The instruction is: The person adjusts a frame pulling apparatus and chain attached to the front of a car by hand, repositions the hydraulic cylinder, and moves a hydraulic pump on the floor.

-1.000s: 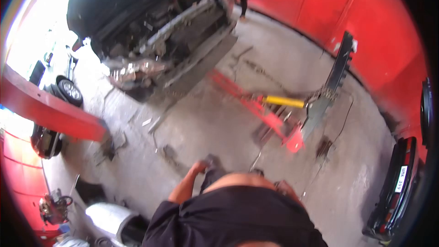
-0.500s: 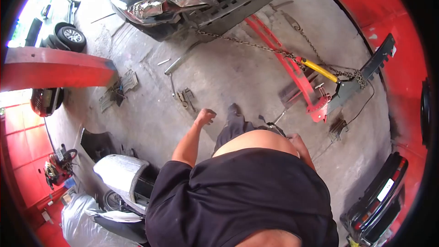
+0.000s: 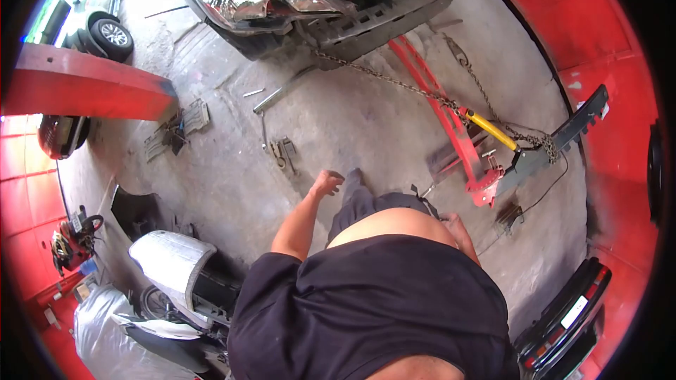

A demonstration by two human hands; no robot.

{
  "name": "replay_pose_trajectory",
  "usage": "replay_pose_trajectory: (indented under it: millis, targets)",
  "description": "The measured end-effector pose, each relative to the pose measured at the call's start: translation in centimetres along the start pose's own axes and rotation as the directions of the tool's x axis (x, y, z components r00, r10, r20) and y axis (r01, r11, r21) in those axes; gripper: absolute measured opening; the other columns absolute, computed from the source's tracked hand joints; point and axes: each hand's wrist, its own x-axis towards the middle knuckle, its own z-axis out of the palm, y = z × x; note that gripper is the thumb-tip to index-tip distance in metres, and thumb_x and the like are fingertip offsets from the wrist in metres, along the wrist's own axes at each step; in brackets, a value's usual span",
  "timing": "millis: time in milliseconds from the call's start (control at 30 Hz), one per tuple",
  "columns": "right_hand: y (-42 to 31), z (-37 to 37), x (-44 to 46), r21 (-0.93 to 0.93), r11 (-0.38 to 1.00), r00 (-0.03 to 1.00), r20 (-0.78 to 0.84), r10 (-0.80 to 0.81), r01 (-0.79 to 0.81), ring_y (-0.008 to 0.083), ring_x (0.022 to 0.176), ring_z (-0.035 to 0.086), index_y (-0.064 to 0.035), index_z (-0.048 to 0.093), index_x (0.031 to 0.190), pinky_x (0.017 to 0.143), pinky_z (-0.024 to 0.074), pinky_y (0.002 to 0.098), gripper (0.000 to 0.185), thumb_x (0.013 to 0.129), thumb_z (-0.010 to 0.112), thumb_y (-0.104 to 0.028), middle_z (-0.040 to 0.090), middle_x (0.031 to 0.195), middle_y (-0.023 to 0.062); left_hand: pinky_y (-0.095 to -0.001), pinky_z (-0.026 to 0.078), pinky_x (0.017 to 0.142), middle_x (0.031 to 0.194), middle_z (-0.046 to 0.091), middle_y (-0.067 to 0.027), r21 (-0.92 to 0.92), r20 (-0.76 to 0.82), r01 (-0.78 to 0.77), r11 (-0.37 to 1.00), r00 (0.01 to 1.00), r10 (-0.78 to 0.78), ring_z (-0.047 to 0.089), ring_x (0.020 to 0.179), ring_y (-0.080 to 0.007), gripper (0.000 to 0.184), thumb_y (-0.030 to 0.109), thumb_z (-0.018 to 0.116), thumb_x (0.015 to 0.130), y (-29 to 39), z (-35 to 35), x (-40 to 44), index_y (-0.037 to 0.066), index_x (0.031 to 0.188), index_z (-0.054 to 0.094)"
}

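Observation:
My left hand (image 3: 327, 183) hangs beside my dark trousers (image 3: 355, 200), its fingers loosely bent, with nothing visible in them. At the right side of my waist is my right hand (image 3: 454, 226); its fingers are partly hidden by my body, close to a small dark object (image 3: 424, 197) that I cannot make out. Ahead on the floor lies a metal clamp (image 3: 283, 155). A chain (image 3: 394, 81) runs from the front of a stripped car (image 3: 394, 21) to a red frame puller (image 3: 451, 134) with a yellow cylinder (image 3: 491, 129).
A red post (image 3: 91, 81) stands at left, with metal pieces (image 3: 193, 118) at its base. Lower left are a motorcycle (image 3: 172, 260) and plastic sheeting (image 3: 105, 331). A black bumper (image 3: 563, 320) lies lower right. A long bar (image 3: 282, 88) rests on the floor near the car.
The view has tipped down from the car towards the floor, and a person carrying a basket has left the frame. My left hand stays beside my leg, my right at my waist.

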Motion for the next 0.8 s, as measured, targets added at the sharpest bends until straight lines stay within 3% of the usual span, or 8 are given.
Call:
replay_pose_trajectory:
  millis: [133,233,433,500,567,633,733,800]
  targets:
    - [-0.2,-1.1,-0.1,0.158,0.983,0.995,0.009,0.097,-0.098,0.0189,0.064,0.065,0.0087,0.067,0.1,0.061,0.0521,0.0306,0.036,0.071,0.047,-0.002,0.068,0.075,0.0176,-0.0367,0.056,0.055,0.093,0.068,-0.0129,0.027,-0.025,0.003,1.0,1.0,-0.003,0.068,0.069,-0.0246,0.033,0.015,0.064,0.077,0.0,1.2,-0.1,0.001,0.107,0.068]
    - [1.1,-2.6,0.4,-0.026,1.0,1.0,0.015,-0.001,0.002,0.0211,0.07,0.067,0.0067,0.068,0.099,0.067,0.0523,0.0311,0.036,0.071,0.047,-0.002,0.068,0.077,0.0184,-0.0381,0.057,0.057,0.095,0.068,-0.013,0.054,-0.058,0.063,0.997,0.996,-0.06,0.068,0.071,-0.0257,0.033,0.016,0.063,0.078,-0.1,1.5,0.0,0.001,0.108,0.067]
    - [9.2,-5.8,3.1,-0.028,0.982,0.983,0.017,-0.185,0.186,0.0227,0.075,0.068,0.0048,0.069,0.098,0.068,0.0525,0.0308,0.037,0.07,0.046,-0.001,0.068,0.077,0.0185,-0.0385,0.057,0.059,0.097,0.068,-0.0134,0.029,-0.14,0.069,0.997,0.988,-0.064,0.068,0.075,-0.0262,0.034,0.015,0.064,0.078,2.5,4.2,-0.7,0.001,0.109,0.067]
    - [17.8,-6.1,7.3,0.312,0.949,0.992,0.122,0.015,-0.053,0.0227,0.071,0.068,0.0044,0.069,0.1,0.066,0.0533,0.0309,0.038,0.07,0.047,-0.001,0.068,0.077,0.0175,-0.0373,0.056,0.059,0.094,0.068,-0.0131,-0.017,-0.148,0.022,1.0,0.989,-0.025,0.068,0.074,-0.0248,0.033,0.015,0.064,0.078,3.7,5.6,-0.8,0.001,0.108,0.067]
    - [19.1,-7.0,8.1,0.439,0.876,0.971,0.208,0.115,-0.198,0.0221,0.067,0.067,0.0041,0.068,0.103,0.063,0.0537,0.0309,0.039,0.071,0.047,-0.001,0.068,0.076,0.0165,-0.036,0.056,0.059,0.092,0.068,-0.0127,-0.038,-0.158,-0.024,0.999,0.987,0.017,0.067,0.073,-0.023,0.031,0.015,0.065,0.079,4.3,7.0,-1.0,0.001,0.106,0.068]
    - [14.5,-8.8,7.3,0.414,0.885,0.967,0.22,0.131,-0.214,0.0211,0.063,0.066,0.0038,0.066,0.106,0.059,0.0537,0.0308,0.04,0.071,0.046,-0.001,0.068,0.076,0.0154,-0.0347,0.055,0.059,0.089,0.068,-0.0122,-0.026,-0.163,-0.075,0.997,0.984,0.07,0.066,0.072,-0.021,0.03,0.016,0.065,0.08,4.6,8.2,-1.0,0.001,0.105,0.069]
    - [7.4,-10.2,6.9,0.199,0.966,0.964,0.241,0.117,-0.167,0.0197,0.061,0.065,0.0034,0.065,0.107,0.056,0.052,0.0295,0.04,0.072,0.046,-0.001,0.067,0.075,0.0136,-0.0337,0.054,0.058,0.086,0.068,-0.0119,0.027,-0.227,-0.134,0.991,0.964,0.136,0.065,0.071,-0.0189,0.028,0.015,0.064,0.081,4.2,8.2,-1.6,0.0,0.104,0.069]
    - [3.9,-10.5,7.1,0.062,0.99,0.964,0.244,0.106,-0.125,0.0187,0.06,0.064,0.0032,0.065,0.107,0.054,0.0509,0.0286,0.039,0.073,0.046,-0.001,0.067,0.075,0.0124,-0.0351,0.056,0.063,0.092,0.068,-0.0129,-0.079,-0.245,-0.059,0.995,0.969,0.038,0.065,0.078,-0.0215,0.028,0.014,0.063,0.082,3.8,7.2,-2.0,-0.001,0.106,0.068]
